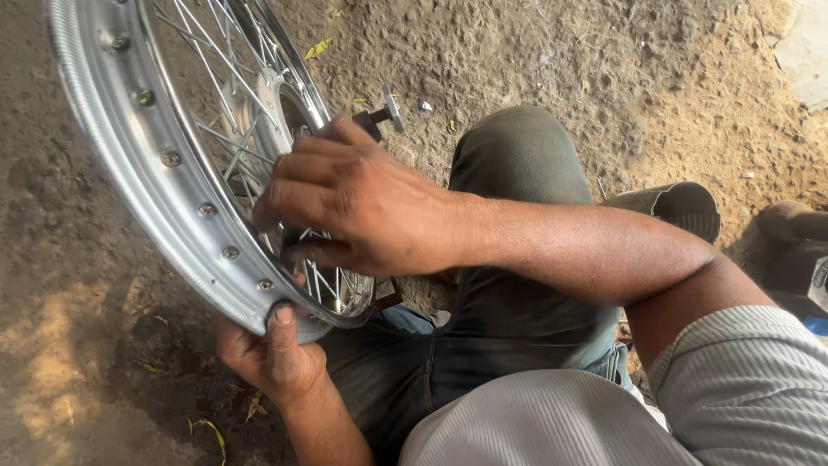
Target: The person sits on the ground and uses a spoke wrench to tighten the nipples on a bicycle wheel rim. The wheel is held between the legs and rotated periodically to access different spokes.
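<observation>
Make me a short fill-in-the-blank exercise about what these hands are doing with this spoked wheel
1. The left hand grips the shiny metal ____ of the wheel from below.
2. The right hand reaches in among the thin wire ____.
3. The wheel stands over bare ____, not a floor or bench.
4. A dark ____ leg is bent beside the wheel.

Missing words: rim; spokes; dirt; trouser

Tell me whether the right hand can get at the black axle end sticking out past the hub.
Probably yes. The right hand lies over the spokes beside the axle end, with nothing between them. The left hand grips the wheel rim from below.
</observation>
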